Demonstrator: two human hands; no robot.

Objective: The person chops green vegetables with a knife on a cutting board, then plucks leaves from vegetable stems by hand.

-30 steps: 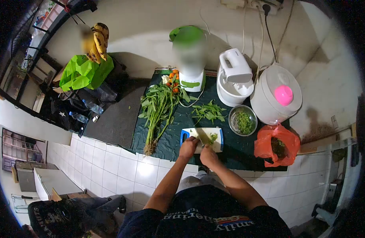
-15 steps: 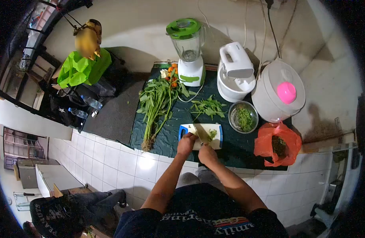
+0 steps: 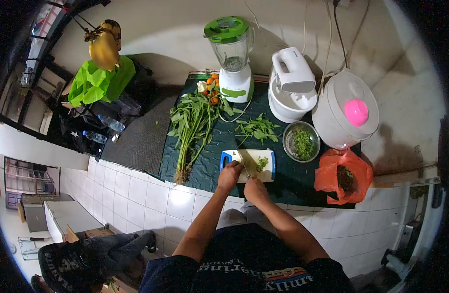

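Note:
A white cutting board with blue ends [image 3: 267,175] lies at the counter's front edge. My right hand [image 3: 256,190] is closed round the handle of a knife [image 3: 244,165], whose blade slants up and left across the board. On the board's left part, my left hand [image 3: 229,176] is closed with its fingers bent beside the blade; whatever they pinch is hidden. Chopped greens [image 3: 262,164] lie in a small heap right of the knife. Behind the board are loose leafy sprigs [image 3: 257,130]. A metal bowl [image 3: 286,149] holding finely chopped greens stands to the right.
A rooted bunch of leafy greens [image 3: 187,132] lies left. Behind stand a blender [image 3: 235,83], a white stand mixer [image 3: 293,78] and a large white lidded container [image 3: 329,115]. An orange plastic bag [image 3: 366,178] sits at right. Another person [image 3: 78,263] is at lower left.
The view has shifted slightly. The knife blade shows more plainly over the board, tilted a little differently. Both hands keep nearly the same places.

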